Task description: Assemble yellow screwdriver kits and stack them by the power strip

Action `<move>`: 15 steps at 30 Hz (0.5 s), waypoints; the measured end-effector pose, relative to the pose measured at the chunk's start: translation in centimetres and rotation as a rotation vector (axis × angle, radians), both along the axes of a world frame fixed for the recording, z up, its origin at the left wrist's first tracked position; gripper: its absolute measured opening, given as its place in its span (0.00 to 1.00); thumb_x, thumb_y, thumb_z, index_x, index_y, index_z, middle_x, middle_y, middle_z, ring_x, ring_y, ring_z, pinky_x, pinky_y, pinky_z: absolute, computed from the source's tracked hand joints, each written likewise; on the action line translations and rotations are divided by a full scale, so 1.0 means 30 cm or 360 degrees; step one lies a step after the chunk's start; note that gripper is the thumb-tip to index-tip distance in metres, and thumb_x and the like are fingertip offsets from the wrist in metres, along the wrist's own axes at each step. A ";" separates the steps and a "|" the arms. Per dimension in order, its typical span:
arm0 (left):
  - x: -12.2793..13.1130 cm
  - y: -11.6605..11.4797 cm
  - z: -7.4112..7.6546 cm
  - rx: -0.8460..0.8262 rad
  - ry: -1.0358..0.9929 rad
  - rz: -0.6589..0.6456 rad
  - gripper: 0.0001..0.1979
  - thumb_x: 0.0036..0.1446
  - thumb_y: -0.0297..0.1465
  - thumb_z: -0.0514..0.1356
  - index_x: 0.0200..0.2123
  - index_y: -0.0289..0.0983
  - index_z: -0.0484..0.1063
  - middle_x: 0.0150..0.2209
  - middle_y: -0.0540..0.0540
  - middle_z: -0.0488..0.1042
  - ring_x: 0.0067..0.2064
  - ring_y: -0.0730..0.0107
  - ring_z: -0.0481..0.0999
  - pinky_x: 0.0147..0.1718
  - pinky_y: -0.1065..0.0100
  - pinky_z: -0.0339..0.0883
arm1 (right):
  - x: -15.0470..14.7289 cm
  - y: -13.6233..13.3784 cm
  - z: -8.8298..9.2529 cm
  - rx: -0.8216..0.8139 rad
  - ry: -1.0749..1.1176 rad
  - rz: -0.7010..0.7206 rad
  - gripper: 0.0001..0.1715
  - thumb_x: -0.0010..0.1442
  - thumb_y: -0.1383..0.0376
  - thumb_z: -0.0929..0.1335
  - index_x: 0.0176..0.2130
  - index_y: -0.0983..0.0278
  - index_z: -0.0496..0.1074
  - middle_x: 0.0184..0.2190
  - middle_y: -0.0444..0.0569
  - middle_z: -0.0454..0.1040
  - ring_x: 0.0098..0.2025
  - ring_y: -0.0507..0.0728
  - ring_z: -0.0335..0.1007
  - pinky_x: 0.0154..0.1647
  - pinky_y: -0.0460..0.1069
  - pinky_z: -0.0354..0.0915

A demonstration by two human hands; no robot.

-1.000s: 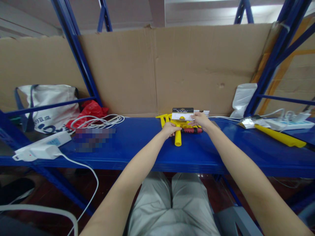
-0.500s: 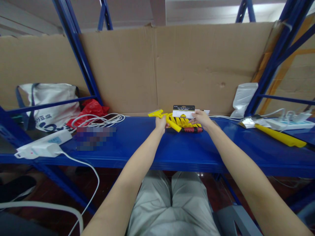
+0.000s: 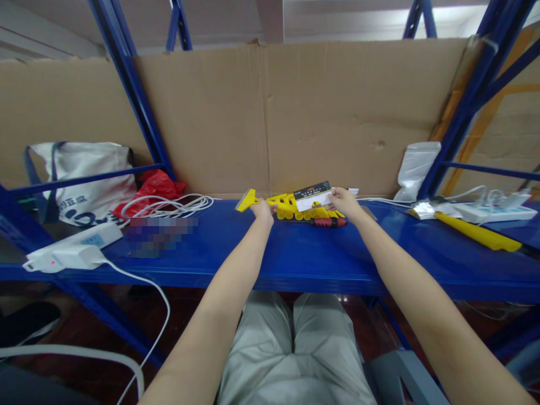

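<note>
My left hand (image 3: 264,210) is closed around a yellow scraper (image 3: 248,200), whose wide head sticks out to the left of my fingers. Its handle is hard to pick out against a row of yellow scrapers (image 3: 299,214) lying on the blue shelf (image 3: 291,253). Pinched by its right end, a black-and-white packaging card (image 3: 313,197) hangs tilted from my right hand (image 3: 342,201) above that row. Just in front of the row lies a screwdriver with a red and black handle (image 3: 328,223).
To the left are a white power strip (image 3: 80,247), a coiled white cable (image 3: 181,206), a red plastic bag (image 3: 156,188) and a cloth bag (image 3: 88,180). On the right lie a long yellow tool (image 3: 476,230) and another power strip (image 3: 493,212). Cardboard (image 3: 337,112) stands behind.
My left hand has moved left with the scraper, uncovering more of the yellow row. The card in my right hand has tilted, its left end lower.
</note>
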State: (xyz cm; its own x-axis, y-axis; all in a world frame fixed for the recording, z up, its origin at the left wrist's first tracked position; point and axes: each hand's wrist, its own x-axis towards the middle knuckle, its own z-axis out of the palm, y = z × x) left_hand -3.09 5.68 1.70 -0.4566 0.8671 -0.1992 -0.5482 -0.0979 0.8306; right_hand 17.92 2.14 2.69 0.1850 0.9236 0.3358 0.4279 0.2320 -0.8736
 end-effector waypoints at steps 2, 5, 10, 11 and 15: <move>0.005 -0.001 0.000 0.0043 -0.0057 -0.0048 0.11 0.65 0.28 0.48 0.50 0.35 0.62 0.28 0.48 0.72 0.16 0.78 0.67 0.16 0.77 0.58 | -0.008 0.000 0.002 0.0013 0.0078 0.0046 0.13 0.59 0.75 0.62 0.25 0.63 0.60 0.21 0.43 0.71 0.19 0.49 0.68 0.21 0.44 0.64; 0.010 0.003 -0.002 0.0086 -0.0148 -0.0097 0.11 0.65 0.28 0.48 0.49 0.35 0.62 0.27 0.49 0.71 0.16 0.78 0.68 0.16 0.78 0.57 | -0.013 0.005 0.000 0.0011 0.0161 0.0092 0.14 0.59 0.76 0.62 0.25 0.63 0.62 0.20 0.43 0.72 0.20 0.49 0.69 0.23 0.44 0.67; 0.014 0.006 -0.005 0.0087 -0.0274 -0.0128 0.10 0.65 0.30 0.49 0.48 0.37 0.63 0.25 0.52 0.69 0.15 0.79 0.67 0.14 0.78 0.53 | -0.009 0.014 -0.009 0.0037 0.0295 0.0184 0.11 0.60 0.74 0.63 0.26 0.63 0.63 0.23 0.45 0.75 0.23 0.51 0.74 0.27 0.45 0.71; 0.017 0.005 -0.005 0.0088 -0.0276 -0.0156 0.09 0.65 0.30 0.49 0.47 0.37 0.64 0.24 0.53 0.69 0.15 0.79 0.66 0.13 0.78 0.52 | -0.009 0.014 -0.011 0.0051 0.0322 0.0214 0.10 0.60 0.73 0.64 0.27 0.63 0.63 0.24 0.45 0.75 0.24 0.52 0.75 0.28 0.46 0.72; 0.034 -0.006 -0.004 0.0129 -0.0255 -0.0280 0.06 0.64 0.30 0.53 0.40 0.35 0.67 0.20 0.53 0.68 0.15 0.79 0.65 0.14 0.77 0.52 | -0.017 0.006 -0.017 0.0070 0.0373 0.0339 0.09 0.58 0.68 0.68 0.28 0.63 0.64 0.22 0.45 0.75 0.25 0.54 0.76 0.30 0.49 0.74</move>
State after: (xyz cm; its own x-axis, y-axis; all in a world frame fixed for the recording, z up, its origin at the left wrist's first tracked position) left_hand -2.08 5.49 1.58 -0.2655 0.9465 -0.1835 -0.6869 -0.0521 0.7249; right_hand 17.41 2.33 2.19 0.0659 0.9353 0.3476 0.1538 0.3347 -0.9297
